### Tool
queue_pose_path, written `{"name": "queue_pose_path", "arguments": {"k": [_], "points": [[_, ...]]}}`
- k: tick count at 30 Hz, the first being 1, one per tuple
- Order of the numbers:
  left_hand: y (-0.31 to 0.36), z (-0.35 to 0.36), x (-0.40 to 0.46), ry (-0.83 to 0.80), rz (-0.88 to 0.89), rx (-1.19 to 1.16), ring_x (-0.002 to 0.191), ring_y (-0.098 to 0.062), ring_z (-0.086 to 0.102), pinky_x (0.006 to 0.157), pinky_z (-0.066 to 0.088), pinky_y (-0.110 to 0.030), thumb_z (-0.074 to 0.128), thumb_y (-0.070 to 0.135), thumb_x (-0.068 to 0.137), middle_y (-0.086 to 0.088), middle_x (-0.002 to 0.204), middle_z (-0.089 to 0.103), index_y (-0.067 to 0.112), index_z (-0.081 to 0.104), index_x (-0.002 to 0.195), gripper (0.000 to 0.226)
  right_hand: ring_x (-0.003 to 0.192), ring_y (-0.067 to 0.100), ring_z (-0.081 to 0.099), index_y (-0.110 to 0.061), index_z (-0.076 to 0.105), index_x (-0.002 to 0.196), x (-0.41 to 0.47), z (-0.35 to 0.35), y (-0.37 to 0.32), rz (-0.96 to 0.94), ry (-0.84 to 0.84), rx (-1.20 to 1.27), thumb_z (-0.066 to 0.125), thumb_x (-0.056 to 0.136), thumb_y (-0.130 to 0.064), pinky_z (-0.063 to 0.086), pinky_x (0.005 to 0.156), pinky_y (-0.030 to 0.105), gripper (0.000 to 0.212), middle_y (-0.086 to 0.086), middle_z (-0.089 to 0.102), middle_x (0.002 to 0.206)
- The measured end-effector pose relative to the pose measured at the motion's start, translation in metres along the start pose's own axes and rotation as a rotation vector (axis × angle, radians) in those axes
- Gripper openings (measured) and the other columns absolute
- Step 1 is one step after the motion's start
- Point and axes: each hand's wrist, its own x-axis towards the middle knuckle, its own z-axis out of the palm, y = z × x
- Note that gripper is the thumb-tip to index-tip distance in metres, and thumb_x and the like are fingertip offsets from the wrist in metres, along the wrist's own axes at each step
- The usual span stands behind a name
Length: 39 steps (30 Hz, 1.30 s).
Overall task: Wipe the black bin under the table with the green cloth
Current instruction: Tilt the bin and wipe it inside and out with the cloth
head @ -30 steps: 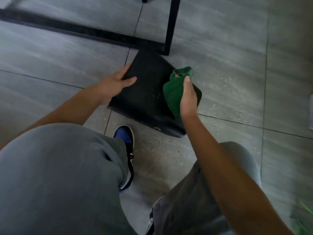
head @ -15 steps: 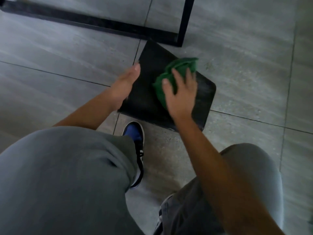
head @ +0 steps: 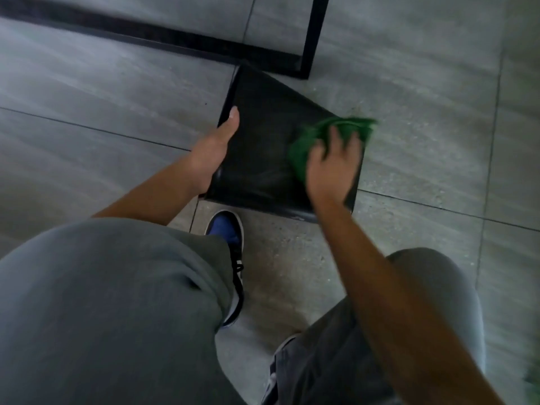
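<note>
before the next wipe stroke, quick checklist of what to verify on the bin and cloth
1. Left hand steadying the black bin at its left edge: ok.
2. Right hand pressing the green cloth on the bin: ok.
3. Cloth lies on the bin's right part, overhanging the edge: ok.
4. Table frame clear of both hands: ok.
5. Surface already clean: cannot tell, blurred.
</note>
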Motion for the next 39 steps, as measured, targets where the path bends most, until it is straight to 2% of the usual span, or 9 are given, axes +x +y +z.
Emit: {"name": "queue_pose_path", "arguments": {"k": [5, 11, 14, 17, 23, 28, 33, 37, 39], "points": [[0.000, -0.003, 0.005, -0.142, -0.003, -0.242, 0.131, -0.031, 0.060, 0.111, 0.047, -0.045, 0.033, 0.060, 0.105, -0.014, 0.141, 0.064, 0.015, 0.058, 0.141, 0.063, 0.150, 0.039, 0.032, -0.027, 0.053, 0.149, -0.035, 0.033, -0.055, -0.617, -0.041, -0.021, 0.042, 0.101, -0.053, 0.022, 0.125, 0.053, 0.056, 0.023, 0.036, 0.161], [-0.010, -0.014, 0.007, 0.007, 0.084, -0.077, 0.100, -0.022, 0.076, 0.073, 0.063, -0.031, 0.062, 0.030, 0.102, 0.001, 0.107, 0.080, 0.026, 0.062, 0.131, 0.029, 0.158, 0.035, 0.016, -0.024, 0.032, 0.161, 0.042, 0.004, 0.005, 0.166, -0.028, 0.003, 0.040, 0.107, -0.041, 0.017, 0.127, 0.043, 0.058, 0.022, 0.016, 0.169], [0.001, -0.006, 0.002, -0.011, -0.001, -0.170, 0.115, -0.030, 0.071, 0.089, 0.061, -0.040, 0.052, 0.058, 0.100, -0.007, 0.120, 0.076, 0.018, 0.060, 0.139, 0.057, 0.156, 0.038, 0.018, -0.022, 0.041, 0.157, -0.027, 0.027, -0.051, -0.176, -0.069, -0.007, 0.039, 0.101, -0.050, 0.018, 0.127, 0.050, 0.063, 0.023, 0.022, 0.168], [-0.002, -0.008, 0.000, -0.071, 0.004, -0.319, 0.130, -0.030, 0.061, 0.106, 0.050, -0.041, 0.031, 0.057, 0.107, -0.015, 0.139, 0.065, 0.011, 0.055, 0.143, 0.064, 0.151, 0.040, 0.030, -0.024, 0.053, 0.148, -0.055, 0.046, -0.078, -0.528, -0.115, 0.006, 0.043, 0.097, -0.052, 0.029, 0.123, 0.052, 0.059, 0.024, 0.036, 0.161], [-0.012, -0.018, -0.007, -0.038, 0.010, -0.302, 0.107, -0.026, 0.075, 0.080, 0.063, -0.041, 0.049, 0.058, 0.102, -0.007, 0.116, 0.078, 0.020, 0.062, 0.129, 0.049, 0.157, 0.033, 0.020, -0.029, 0.032, 0.161, 0.049, 0.006, -0.004, 0.151, -0.135, 0.035, 0.038, 0.104, -0.050, 0.027, 0.124, 0.049, 0.061, 0.017, 0.015, 0.171], [-0.008, -0.008, -0.006, -0.143, -0.003, -0.460, 0.126, -0.029, 0.064, 0.103, 0.054, -0.041, 0.025, 0.057, 0.108, -0.015, 0.134, 0.068, 0.007, 0.057, 0.139, 0.067, 0.153, 0.037, 0.028, -0.027, 0.045, 0.153, -0.047, 0.050, -0.067, -0.500, -0.145, -0.031, 0.039, 0.098, -0.060, 0.026, 0.122, 0.049, 0.064, 0.021, 0.032, 0.164], [0.001, -0.014, -0.014, -0.048, 0.011, -0.402, 0.114, -0.031, 0.071, 0.089, 0.061, -0.042, 0.045, 0.058, 0.103, -0.012, 0.124, 0.074, 0.015, 0.064, 0.130, 0.054, 0.156, 0.032, 0.023, -0.019, 0.030, 0.162, 0.047, 0.012, -0.017, 0.108, -0.209, 0.035, 0.036, 0.110, -0.037, 0.024, 0.125, 0.041, 0.055, 0.018, 0.025, 0.168], [0.021, -0.004, -0.011, -0.141, -0.055, -0.456, 0.135, -0.031, 0.055, 0.117, 0.041, -0.047, 0.042, 0.057, 0.103, -0.016, 0.147, 0.057, 0.006, 0.047, 0.151, 0.070, 0.155, 0.036, 0.022, -0.019, 0.039, 0.157, -0.057, 0.045, -0.055, -0.395, -0.153, 0.113, 0.040, 0.103, -0.044, 0.021, 0.126, 0.044, 0.059, 0.020, 0.024, 0.167], [0.013, -0.004, -0.017, -0.142, -0.093, -0.484, 0.132, -0.034, 0.057, 0.110, 0.047, -0.047, 0.037, 0.059, 0.104, -0.020, 0.146, 0.058, 0.006, 0.050, 0.149, 0.071, 0.156, 0.034, 0.021, -0.022, 0.040, 0.157, -0.026, 0.037, -0.056, -0.370, -0.192, 0.068, 0.042, 0.104, -0.049, 0.023, 0.124, 0.042, 0.060, 0.019, 0.025, 0.167]]}}
